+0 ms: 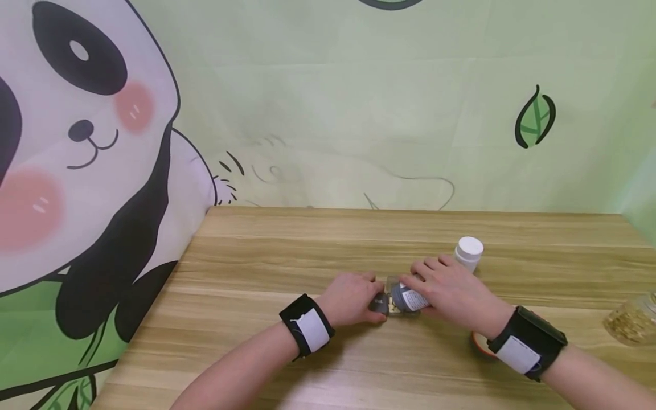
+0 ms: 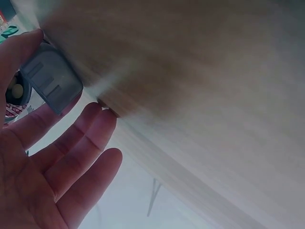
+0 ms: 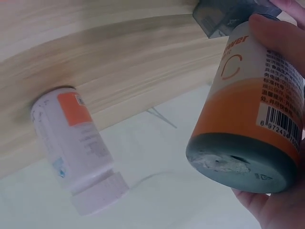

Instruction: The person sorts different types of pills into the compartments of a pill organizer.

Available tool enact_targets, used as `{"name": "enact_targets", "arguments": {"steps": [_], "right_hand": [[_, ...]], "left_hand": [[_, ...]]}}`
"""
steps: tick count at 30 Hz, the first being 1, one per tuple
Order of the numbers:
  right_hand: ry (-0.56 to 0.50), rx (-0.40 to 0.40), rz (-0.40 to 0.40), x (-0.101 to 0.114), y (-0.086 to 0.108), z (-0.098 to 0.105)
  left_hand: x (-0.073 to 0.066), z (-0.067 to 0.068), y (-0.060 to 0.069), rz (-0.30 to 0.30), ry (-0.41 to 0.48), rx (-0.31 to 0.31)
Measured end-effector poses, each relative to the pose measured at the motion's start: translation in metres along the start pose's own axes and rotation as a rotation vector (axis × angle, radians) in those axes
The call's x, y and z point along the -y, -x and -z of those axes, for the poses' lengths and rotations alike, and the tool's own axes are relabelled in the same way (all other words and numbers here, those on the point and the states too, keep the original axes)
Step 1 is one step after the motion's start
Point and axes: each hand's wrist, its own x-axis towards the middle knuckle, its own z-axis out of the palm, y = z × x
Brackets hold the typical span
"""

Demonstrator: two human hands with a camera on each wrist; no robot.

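My left hand (image 1: 352,299) pinches the near end of a small grey translucent pill box (image 2: 53,78) between thumb and forefinger on the table. The other fingers stretch out loosely in the left wrist view. In my right hand (image 1: 453,290) is a pill bottle (image 3: 243,105) with an orange and white label, gripped round its side. It is tipped, with its mouth at the box and its dark base toward the right wrist camera. Pale tablets (image 2: 17,90) show in the bottle's mouth. Whether any tablet is falling I cannot tell.
A white capped bottle (image 1: 467,253) stands just behind my right hand. Under the right wrist lies a round orange-rimmed item (image 1: 483,345), partly hidden. At the far right stands a clear jar (image 1: 630,322) of small yellowish pieces. A panda-printed cloth (image 1: 328,114) hangs behind the wooden table (image 1: 287,245).
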Motion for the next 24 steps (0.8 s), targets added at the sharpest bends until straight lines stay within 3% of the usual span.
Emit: {"name": "enact_targets", "arguments": {"steps": [5,10,14,19,24], "right_hand": [[-0.16,-0.012,-0.1,-0.001,0.008,-0.003],[-0.477,-0.081,-0.28,0.002,0.024,-0.002],[-0.769,-0.102,-0.37,0.009,0.037,0.002],[-1.065,-0.127,-0.385,0.024,0.05,0.0],[-1.284,-0.149,-0.319,0.041,0.056,-0.006]], "left_hand": [[0.0,0.001,0.001,0.003,-0.011,0.01],[0.0,0.001,0.001,0.005,-0.016,0.014],[0.001,0.001,0.001,0.003,-0.017,0.011],[0.001,0.001,0.001,0.002,-0.021,0.004],[0.001,0.001,0.001,-0.003,-0.017,-0.006]]}}
